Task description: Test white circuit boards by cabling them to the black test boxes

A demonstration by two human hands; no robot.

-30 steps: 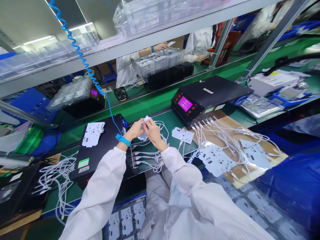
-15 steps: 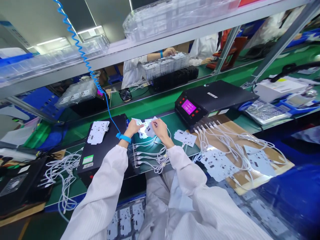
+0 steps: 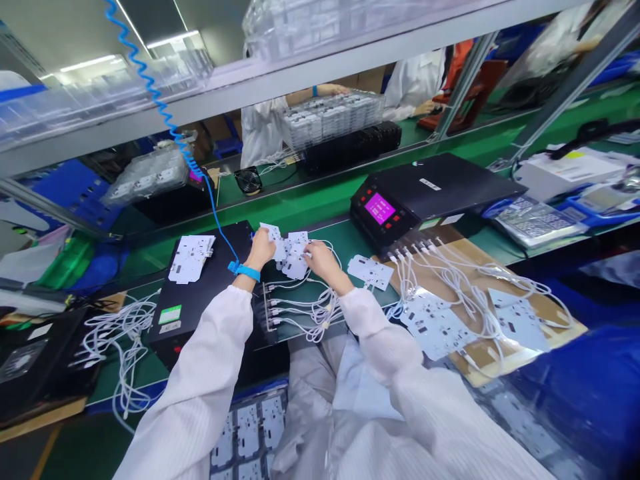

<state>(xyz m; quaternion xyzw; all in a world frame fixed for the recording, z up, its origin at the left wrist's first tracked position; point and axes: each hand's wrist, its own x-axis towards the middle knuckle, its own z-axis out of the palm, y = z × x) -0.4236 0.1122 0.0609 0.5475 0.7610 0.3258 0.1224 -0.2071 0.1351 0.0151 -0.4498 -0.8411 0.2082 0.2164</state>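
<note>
My left hand is closed on the edge of a white circuit board, which it holds tilted above the table. Close by on the right, more white circuit boards overlap one another. At their right edge my right hand pinches with thumb and forefinger on a board; whether a cable end is also in the pinch I cannot tell. White cables fan out below the hands from a row of sockets on a black box. A blue wrist strap with a coiled cord circles my left wrist.
A small stack of boards lies on the black box. To the right, a black tester with a lit magenta screen feeds cables to boards on cardboard. One board lies between. A shelf crosses overhead; co-workers sit beyond.
My left hand has drawn slightly left and turned, now lifting a board at a tilt. My right hand has moved slightly right and down, at the edge of the overlapping boards.
</note>
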